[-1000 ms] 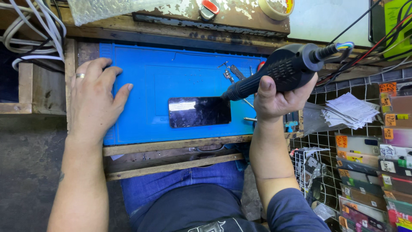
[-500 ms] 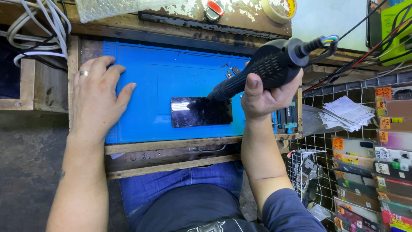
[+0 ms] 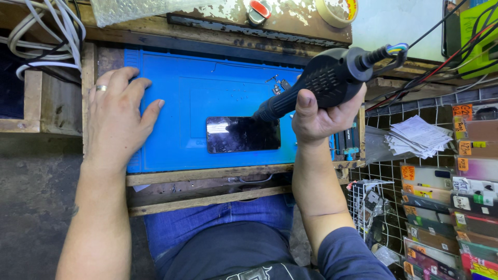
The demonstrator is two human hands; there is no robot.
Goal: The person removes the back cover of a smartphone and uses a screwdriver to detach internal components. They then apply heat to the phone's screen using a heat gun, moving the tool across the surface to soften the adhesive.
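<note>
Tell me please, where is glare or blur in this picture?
Head view: a bright glare patch sits on the dark phone screen; the blue mat is evenly lit and sharp; both hands, left and right, look sharp, without motion blur.

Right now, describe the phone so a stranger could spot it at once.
Find the blue work mat on the wooden bench. Near its front edge, between the left hand and the right hand, lies the phone. It is the only flat, glossy black rectangle there, with the nozzle of the black hot-air tool at its top right corner.
</note>
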